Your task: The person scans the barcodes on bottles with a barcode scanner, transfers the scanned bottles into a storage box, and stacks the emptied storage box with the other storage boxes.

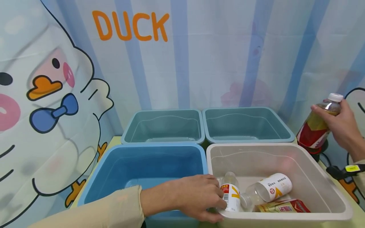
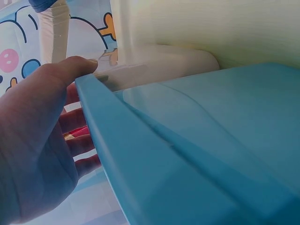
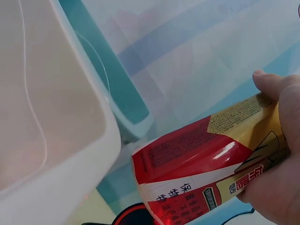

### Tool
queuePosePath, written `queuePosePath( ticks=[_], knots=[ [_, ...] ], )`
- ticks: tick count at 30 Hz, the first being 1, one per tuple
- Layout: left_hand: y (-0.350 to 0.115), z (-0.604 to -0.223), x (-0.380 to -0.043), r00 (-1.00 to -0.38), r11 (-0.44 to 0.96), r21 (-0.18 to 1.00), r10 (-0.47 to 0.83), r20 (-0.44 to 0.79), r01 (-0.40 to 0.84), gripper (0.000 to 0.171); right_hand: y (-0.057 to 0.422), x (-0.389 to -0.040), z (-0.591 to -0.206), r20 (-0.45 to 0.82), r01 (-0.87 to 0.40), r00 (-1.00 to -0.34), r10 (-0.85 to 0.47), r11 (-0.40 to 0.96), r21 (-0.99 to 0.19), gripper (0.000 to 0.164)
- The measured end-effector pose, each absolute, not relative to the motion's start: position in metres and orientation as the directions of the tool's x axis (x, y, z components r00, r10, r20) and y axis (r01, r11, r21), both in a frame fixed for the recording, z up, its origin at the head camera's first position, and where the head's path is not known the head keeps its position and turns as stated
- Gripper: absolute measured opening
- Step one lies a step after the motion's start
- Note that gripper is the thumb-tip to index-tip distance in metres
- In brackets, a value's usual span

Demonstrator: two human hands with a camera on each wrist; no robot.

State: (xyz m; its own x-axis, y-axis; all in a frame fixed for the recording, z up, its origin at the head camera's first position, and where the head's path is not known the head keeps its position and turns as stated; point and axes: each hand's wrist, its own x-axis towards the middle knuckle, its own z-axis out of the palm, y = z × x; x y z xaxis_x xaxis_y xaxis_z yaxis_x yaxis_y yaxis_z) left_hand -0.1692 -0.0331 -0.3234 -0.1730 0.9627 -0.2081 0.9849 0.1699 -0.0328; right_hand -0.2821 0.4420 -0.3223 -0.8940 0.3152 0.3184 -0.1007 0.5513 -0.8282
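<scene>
My right hand (image 1: 346,126) grips a plastic drink bottle (image 1: 315,128) with a white cap and a red-and-yellow label. It is tilted, beyond the right side of the beige bin (image 1: 309,171). The right wrist view shows the label (image 3: 197,159) below my fingers. My left hand (image 1: 194,196) rests at the beige bin's front left corner, beside the blue bin's rim (image 2: 126,136), its fingers loosely bent over the edge. Right at its fingertips, inside the beige bin, stands a clear bottle (image 1: 231,196) with a white, red and yellow label.
Also in the beige bin lie another clear bottle (image 1: 275,186) and a red-and-yellow carton (image 1: 285,205). The blue bin (image 1: 145,158) stands to the left. Two teal bins (image 1: 163,126) stand behind, against a curtain with a duck print.
</scene>
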Motion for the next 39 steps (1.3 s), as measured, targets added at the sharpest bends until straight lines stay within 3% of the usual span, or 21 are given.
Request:
queuePosePath(
  ticks=[11, 20, 30, 39],
  knots=[
    [-0.034, -0.323, -0.170, -0.171, 0.172, -0.016, 0.963, -0.210, 0.985, 0.038, 0.418, -0.278, -0.297, 0.350, -0.122, -0.879, 0.324, 0.557, -0.822, 0.078],
    [-0.033, -0.323, -0.169, -0.170, 0.168, -0.029, 0.962, -0.214, 0.985, 0.038, 0.389, -0.273, -0.278, 0.450, -0.232, -0.869, 0.205, 0.635, -0.737, 0.078],
    [-0.034, -0.322, -0.169, -0.191, 0.191, -0.024, 0.957, -0.218, 0.981, 0.039, 0.350, -0.276, -0.257, 0.445, -0.326, -0.895, -0.029, 0.725, -0.607, 0.080],
    [-0.033, -0.322, -0.167, -0.182, 0.179, -0.033, 0.960, -0.214, 0.983, 0.038, 0.320, -0.289, -0.265, 0.487, -0.512, -0.820, -0.300, 0.764, -0.392, 0.072]
  ],
)
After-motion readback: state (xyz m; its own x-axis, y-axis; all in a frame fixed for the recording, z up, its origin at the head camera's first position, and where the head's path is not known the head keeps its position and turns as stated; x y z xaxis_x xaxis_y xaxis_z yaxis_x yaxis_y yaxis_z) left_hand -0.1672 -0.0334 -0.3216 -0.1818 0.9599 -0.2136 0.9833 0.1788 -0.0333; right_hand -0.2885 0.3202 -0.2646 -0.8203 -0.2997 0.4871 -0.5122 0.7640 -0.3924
